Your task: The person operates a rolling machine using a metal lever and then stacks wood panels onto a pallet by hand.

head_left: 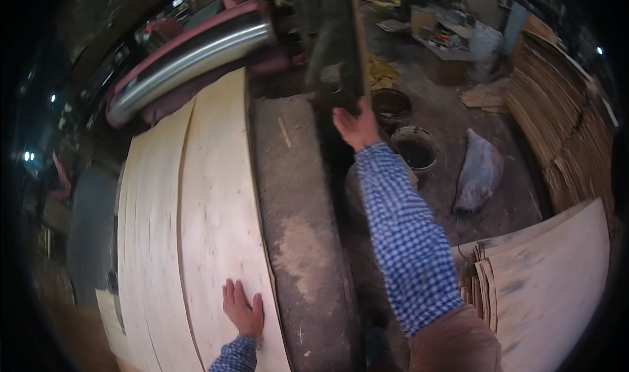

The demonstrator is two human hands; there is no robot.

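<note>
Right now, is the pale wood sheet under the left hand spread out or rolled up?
Spread out: the pale wood sheet lies flat beneath the left hand, its long right edge running toward the metal roller.

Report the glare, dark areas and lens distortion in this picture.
Head view: glare streaks along the metal roller; small lights shine against darkness at the left; corners fall to black; the stacked sheets at right look bowed, probably partly fisheye bending; the pale wood sheet under the left hand is much brighter than the surroundings.
</note>
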